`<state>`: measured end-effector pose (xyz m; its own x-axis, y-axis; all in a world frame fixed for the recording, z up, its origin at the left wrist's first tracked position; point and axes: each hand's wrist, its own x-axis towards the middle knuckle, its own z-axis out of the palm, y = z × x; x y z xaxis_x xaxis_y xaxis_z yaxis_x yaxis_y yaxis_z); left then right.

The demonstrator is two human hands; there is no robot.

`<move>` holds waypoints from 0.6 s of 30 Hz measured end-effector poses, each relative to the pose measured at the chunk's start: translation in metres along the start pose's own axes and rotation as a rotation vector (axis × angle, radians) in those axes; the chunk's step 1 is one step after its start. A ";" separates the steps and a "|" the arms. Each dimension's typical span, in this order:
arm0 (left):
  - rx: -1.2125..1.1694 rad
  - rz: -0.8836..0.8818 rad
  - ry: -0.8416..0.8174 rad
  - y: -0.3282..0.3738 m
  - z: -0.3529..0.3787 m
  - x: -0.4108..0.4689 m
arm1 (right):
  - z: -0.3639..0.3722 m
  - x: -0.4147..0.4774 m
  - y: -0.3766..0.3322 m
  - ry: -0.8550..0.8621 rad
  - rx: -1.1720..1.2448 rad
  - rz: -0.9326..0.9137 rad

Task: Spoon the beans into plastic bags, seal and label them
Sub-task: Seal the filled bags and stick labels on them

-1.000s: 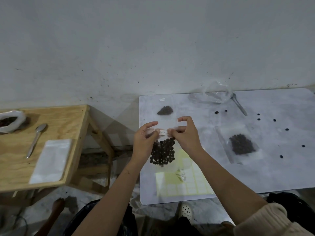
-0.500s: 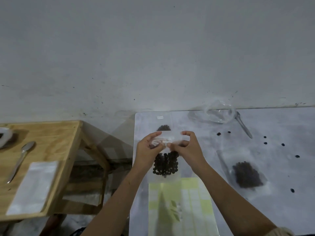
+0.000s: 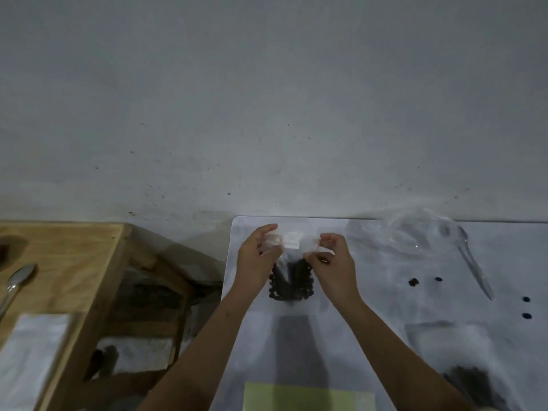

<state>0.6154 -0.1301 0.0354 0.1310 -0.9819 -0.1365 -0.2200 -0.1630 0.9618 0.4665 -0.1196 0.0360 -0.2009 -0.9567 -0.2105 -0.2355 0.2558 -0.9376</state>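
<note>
A clear plastic bag of dark beans (image 3: pixel 291 281) hangs between my hands over the far left part of the white table (image 3: pixel 385 321). My left hand (image 3: pixel 257 259) pinches its top left edge and my right hand (image 3: pixel 332 262) pinches its top right edge. A small white label (image 3: pixel 292 243) sits on the bag's top strip between my hands. A yellow label sheet (image 3: pixel 308 398) lies at the table's near edge. A second bag of beans (image 3: pixel 471 381) lies near right, blurred. A spoon (image 3: pixel 471 262) rests against a crumpled clear bag (image 3: pixel 421 235) at the far right.
Several loose beans (image 3: pixel 413 282) lie scattered on the right of the white table. A wooden side table (image 3: pixel 74 262) on the left carries a metal spoon (image 3: pixel 17 280) and a flat white bag (image 3: pixel 29 351). A grey wall stands behind both.
The view has tilted up, so the tables sit lower in frame. My hands have carried the bag of beans farther back on the table and moved apart along its top edge.
</note>
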 end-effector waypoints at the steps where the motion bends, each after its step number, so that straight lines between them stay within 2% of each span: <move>1: 0.025 -0.008 0.022 -0.002 0.003 0.009 | 0.005 0.008 0.002 0.030 -0.036 -0.018; 5: 0.113 0.026 0.039 -0.017 0.011 0.036 | 0.021 0.033 0.012 0.039 -0.130 -0.023; 9: 0.442 -0.042 -0.016 -0.042 0.025 0.049 | 0.030 0.044 0.026 -0.015 -0.411 -0.108; 15: 0.786 0.013 0.019 -0.052 0.029 0.052 | 0.032 0.054 0.026 -0.127 -0.527 -0.170; 18: 0.750 0.010 0.134 -0.040 0.030 0.043 | 0.013 0.045 0.021 -0.093 -0.506 -0.188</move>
<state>0.6008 -0.1689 -0.0161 0.2311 -0.9715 -0.0526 -0.8134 -0.2226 0.5374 0.4651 -0.1592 0.0035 -0.0320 -0.9947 -0.0972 -0.6922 0.0923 -0.7158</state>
